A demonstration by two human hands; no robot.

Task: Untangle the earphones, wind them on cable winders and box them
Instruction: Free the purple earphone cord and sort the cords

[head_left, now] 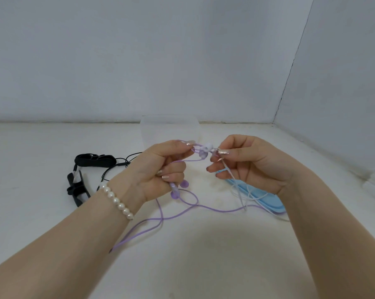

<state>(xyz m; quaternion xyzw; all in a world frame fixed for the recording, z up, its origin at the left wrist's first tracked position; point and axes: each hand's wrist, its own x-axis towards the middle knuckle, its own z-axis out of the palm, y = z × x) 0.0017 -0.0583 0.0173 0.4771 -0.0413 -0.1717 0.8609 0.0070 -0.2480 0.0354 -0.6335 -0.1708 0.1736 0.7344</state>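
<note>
Beside the left hand point(158, 169), black winders point(83, 180).

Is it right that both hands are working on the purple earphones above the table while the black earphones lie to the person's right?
Not quite. The head view shows the black earphones lying to the person's left, beyond the left hand. The rest holds: that hand and the right hand hold the purple earphones above the table.

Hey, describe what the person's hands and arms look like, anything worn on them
Both forearms are bare, with no sleeves in view. The left wrist wears a bracelet of round white pearl-like beads. The left hand and right hand both have long nails painted in a glittery rose-gold polish. No rings, watch or gloves are visible.
</note>
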